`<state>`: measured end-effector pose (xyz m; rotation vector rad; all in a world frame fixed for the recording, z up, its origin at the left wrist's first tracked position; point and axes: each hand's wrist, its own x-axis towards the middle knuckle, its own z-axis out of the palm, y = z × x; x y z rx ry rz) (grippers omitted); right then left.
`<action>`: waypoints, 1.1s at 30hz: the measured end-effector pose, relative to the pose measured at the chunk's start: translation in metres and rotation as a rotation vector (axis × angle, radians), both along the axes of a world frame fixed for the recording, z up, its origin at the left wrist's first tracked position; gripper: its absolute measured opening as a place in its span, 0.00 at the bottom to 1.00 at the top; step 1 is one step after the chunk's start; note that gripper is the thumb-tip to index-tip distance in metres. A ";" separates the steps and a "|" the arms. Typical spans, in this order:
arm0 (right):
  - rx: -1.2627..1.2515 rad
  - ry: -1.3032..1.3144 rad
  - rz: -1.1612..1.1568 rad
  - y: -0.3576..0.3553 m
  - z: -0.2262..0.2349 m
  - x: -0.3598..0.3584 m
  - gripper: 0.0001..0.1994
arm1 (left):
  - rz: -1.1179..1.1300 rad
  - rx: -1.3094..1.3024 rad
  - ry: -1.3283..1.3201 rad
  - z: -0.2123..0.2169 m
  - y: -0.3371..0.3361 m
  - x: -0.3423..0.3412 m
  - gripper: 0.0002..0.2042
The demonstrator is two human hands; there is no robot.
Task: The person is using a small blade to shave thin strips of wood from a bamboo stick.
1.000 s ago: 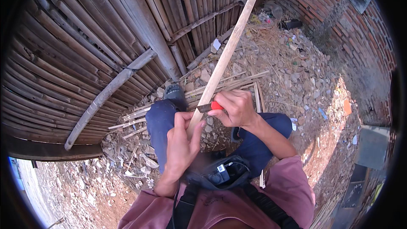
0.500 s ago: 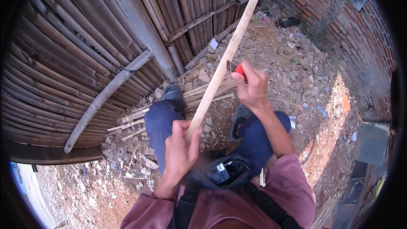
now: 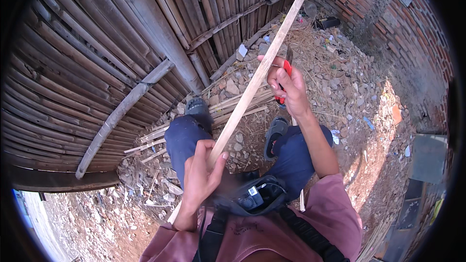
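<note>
A long pale bamboo strip (image 3: 252,87) slants from my lap up toward the far right. My left hand (image 3: 200,172) is closed round its lower part, the thumb along one side. A lower bit of the strip shows beside my left forearm. My right hand (image 3: 290,87) grips a red-handled utility knife (image 3: 288,67), its dark blade pointing up and apart from the strip. One finger of that hand reaches to the strip's edge, partly behind it.
A bamboo slat wall (image 3: 97,68) with a thick post (image 3: 160,34) rises on the left, a brick wall (image 3: 388,24) on the right. Several cut strips (image 3: 242,106) lie on the rubble by my feet. An open black pouch (image 3: 255,196) hangs at my waist.
The strip has slid down toward me, its far end now inside the picture. My right hand has turned the knife blade up and off the strip, a finger now at its edge.
</note>
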<state>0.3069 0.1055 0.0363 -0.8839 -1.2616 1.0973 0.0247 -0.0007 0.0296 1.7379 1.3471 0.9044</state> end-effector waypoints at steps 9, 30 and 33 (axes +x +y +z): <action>-0.088 0.169 0.119 0.001 -0.007 0.002 0.17 | -0.121 -0.004 0.151 -0.003 0.015 -0.001 0.10; 0.310 -0.641 -0.081 -0.027 -0.012 -0.024 0.24 | -0.056 -0.039 -0.118 0.014 0.045 0.038 0.11; 0.515 -0.696 -0.089 -0.025 -0.012 -0.034 0.26 | -0.093 -0.016 -0.169 0.013 0.043 0.040 0.11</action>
